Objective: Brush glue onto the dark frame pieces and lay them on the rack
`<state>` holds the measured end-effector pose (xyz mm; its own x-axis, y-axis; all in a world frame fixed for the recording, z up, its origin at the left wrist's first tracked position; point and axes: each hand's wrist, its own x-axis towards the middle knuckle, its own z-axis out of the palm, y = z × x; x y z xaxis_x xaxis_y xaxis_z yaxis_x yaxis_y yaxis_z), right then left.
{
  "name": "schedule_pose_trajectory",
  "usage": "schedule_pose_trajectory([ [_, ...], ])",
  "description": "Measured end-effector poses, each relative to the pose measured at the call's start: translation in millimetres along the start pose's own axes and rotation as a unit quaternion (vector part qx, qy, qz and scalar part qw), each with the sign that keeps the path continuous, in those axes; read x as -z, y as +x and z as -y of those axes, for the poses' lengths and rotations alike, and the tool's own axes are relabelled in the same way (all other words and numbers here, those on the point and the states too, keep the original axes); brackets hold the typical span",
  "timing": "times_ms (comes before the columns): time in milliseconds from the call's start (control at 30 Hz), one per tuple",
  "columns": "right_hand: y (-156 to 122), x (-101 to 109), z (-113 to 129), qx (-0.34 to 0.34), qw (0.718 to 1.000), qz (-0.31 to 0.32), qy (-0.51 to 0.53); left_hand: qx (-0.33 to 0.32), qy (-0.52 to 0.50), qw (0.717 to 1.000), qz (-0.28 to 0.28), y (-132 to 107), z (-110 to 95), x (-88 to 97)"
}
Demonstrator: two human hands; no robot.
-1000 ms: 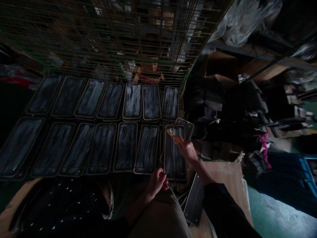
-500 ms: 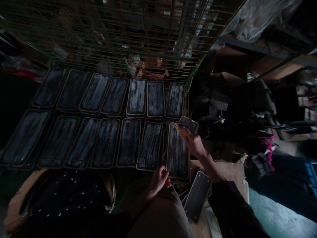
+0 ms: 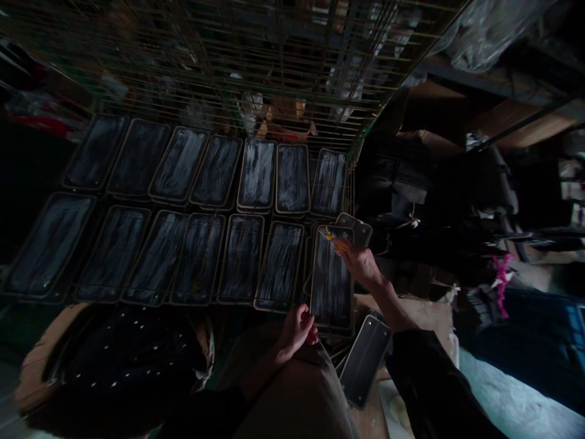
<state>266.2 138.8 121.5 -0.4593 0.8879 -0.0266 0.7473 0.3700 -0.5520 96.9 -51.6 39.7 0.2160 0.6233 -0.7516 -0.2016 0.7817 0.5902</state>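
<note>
In my right hand is a paintbrush with a yellow handle, its bristles down near the far end of a dark rectangular tray. Streaks of a whitish coating run lengthwise over this tray. My left hand is closed at the tray's near left corner, with thumb and fingers pinching the rim. Beneath and behind it, other trays stick out, one of them a bare tray with rivet-like dots at its corners.
Two rows of similar streaked trays spread to the left, by a wire cage. A plain dark tray leans over a wooden board at lower right. An open cardboard container holds dark pieces at lower left.
The view has shifted slightly, so the trays sit a little differently in the picture. The brush stays near the tray's far end, and my left hand keeps to the same corner.
</note>
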Motion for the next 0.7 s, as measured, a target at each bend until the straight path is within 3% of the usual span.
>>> schedule_pose_trajectory([
  [167,-16.3,2.1,-17.7,-0.064,0.995,-0.052,-0.050,0.000,-0.013,1.000,-0.004,-2.3,-4.1,-0.2],
  [367,-38.9,-6.3,-7.4,-0.087,0.988,-0.090,-0.091,0.002,-0.009,1.000,-0.014,-2.9,-2.8,-0.7],
  [700,-133.2,-44.7,44.9,-0.030,0.998,0.053,-0.009,-0.001,-0.043,0.999,-0.013,-4.6,3.7,1.2],
])
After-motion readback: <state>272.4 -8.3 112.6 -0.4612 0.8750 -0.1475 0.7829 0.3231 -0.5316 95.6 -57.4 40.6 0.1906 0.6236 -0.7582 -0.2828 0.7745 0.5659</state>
